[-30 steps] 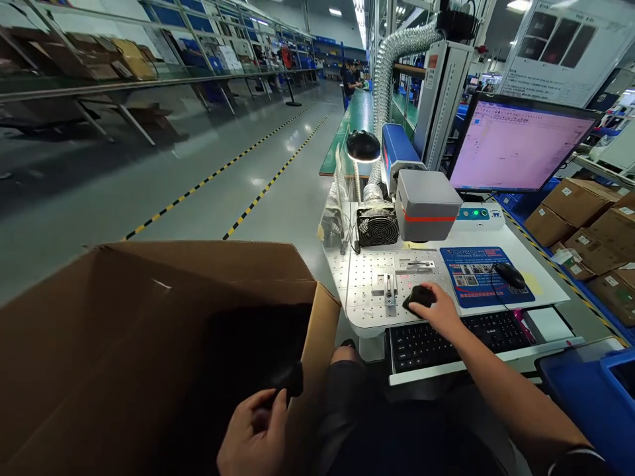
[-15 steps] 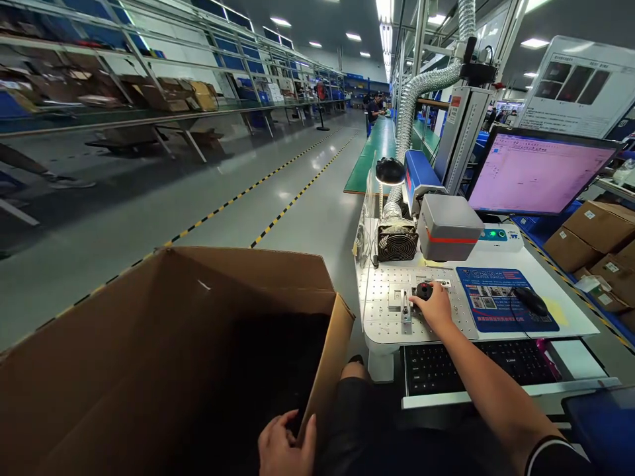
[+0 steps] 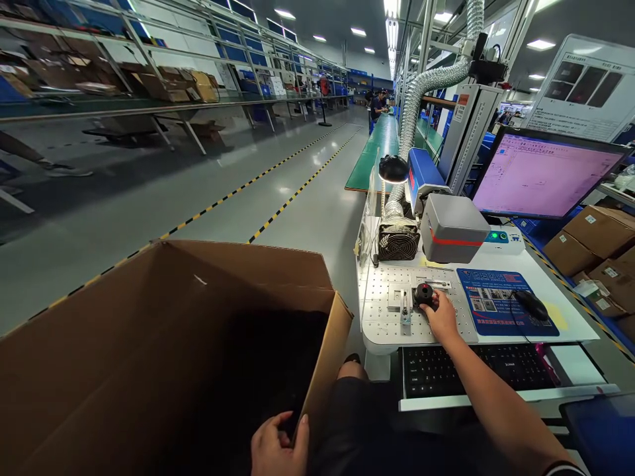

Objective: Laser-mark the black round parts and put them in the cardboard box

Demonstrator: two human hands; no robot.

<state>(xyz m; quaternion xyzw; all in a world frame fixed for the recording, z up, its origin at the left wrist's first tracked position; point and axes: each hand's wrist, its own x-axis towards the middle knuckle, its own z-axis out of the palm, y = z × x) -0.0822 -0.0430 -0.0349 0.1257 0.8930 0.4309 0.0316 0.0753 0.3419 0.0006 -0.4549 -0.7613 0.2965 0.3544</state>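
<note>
My right hand point(image 3: 440, 316) reaches out to the white perforated work plate point(image 3: 381, 317) and its fingers close on a small black rounded part point(image 3: 423, 294) set against a metal fixture point(image 3: 403, 303). A grey laser head point(image 3: 452, 237) hangs just above that spot. My left hand point(image 3: 278, 446) is at the bottom of the view, fingers curled over the near edge of a large open cardboard box point(image 3: 163, 357). A dark object seems to sit under those fingers, but I cannot make it out. The box's inside is dark.
A black keyboard point(image 3: 476, 367) sits on a pull-out tray below the plate. A blue mouse pad point(image 3: 501, 301) with a black mouse point(image 3: 530, 304) lies to the right. Behind stand a monitor point(image 3: 543, 175), a fan point(image 3: 397, 243) and a ribbed hose point(image 3: 421, 92). Cardboard boxes point(image 3: 595, 244) are stacked at right; an aisle runs left.
My right hand moved the black part forward from the plate's front edge to the metal fixture. My left hand lowered a dark part and now grips the box edge.
</note>
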